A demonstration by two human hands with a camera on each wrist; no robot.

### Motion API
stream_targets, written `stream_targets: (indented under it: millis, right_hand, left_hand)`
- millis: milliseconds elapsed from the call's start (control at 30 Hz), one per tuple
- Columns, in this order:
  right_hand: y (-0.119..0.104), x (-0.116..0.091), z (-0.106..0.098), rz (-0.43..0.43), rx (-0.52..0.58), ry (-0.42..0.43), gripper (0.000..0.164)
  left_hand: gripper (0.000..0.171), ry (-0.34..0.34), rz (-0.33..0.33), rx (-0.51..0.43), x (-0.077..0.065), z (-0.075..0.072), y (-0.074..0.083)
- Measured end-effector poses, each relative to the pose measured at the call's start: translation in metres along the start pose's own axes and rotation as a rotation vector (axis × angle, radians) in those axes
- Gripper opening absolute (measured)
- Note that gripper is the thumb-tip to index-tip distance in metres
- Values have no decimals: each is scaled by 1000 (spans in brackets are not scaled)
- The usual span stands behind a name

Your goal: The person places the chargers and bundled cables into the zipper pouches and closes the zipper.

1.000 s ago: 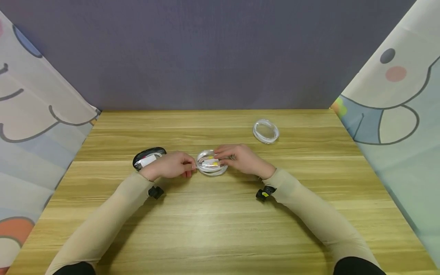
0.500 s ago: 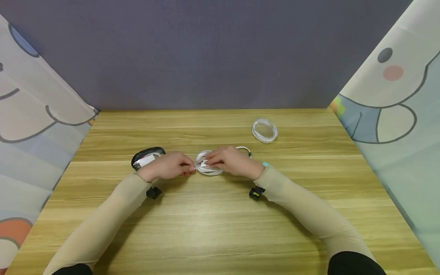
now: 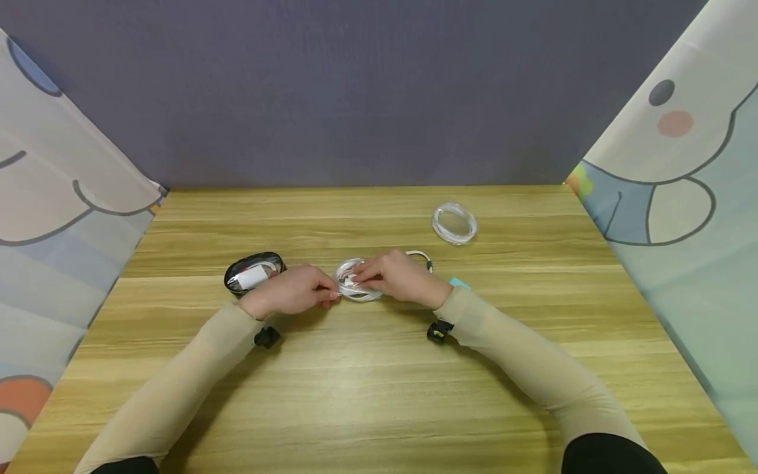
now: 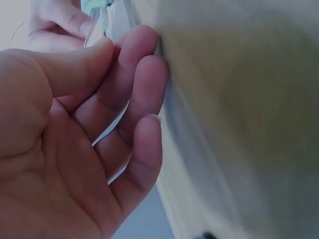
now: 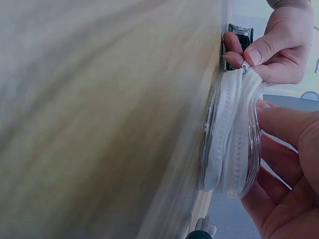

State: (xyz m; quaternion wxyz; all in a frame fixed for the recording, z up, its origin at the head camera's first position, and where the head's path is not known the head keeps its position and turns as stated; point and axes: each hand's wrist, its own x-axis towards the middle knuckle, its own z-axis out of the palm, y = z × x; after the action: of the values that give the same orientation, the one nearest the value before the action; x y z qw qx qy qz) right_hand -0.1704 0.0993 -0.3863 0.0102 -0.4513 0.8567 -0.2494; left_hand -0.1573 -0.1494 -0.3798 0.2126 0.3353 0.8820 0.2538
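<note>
A round clear case with a white zipper (image 5: 232,134) lies flat on the wooden table, and a small white plug shows through its top. At its left end, the thumb and index finger of my left hand (image 3: 296,289) pinch the small zipper pull (image 5: 245,65). The other fingers of that hand are loosely bent. My right hand (image 3: 399,276) lies over the case's right part, its fingertips pressing on the clear top. In the right wrist view those fingers (image 5: 281,154) rest along the case's upper edge. That hand hides much of the case in the head view.
A black-rimmed clear case (image 3: 254,273) with a white item inside lies left of my left hand. Farther back sits a coiled white-rimmed round case (image 3: 454,224). A white cable with a green band (image 3: 429,266) and a light blue piece (image 3: 459,284) lie beside my right hand.
My right hand has moved left onto the case, uncovering the white cable and the light blue piece behind it. The left hand has stayed at the zipper pull.
</note>
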Motion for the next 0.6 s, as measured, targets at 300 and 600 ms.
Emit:
stream_targets:
  millis: [300, 600]
  right_hand:
    - [-1, 1, -2, 31, 31, -16, 19]
    - [0, 0, -6, 26, 107, -22, 19]
  left_hand:
    - [23, 43, 23, 38, 4, 16, 19]
    - [21, 36, -21, 29, 2, 11, 16]
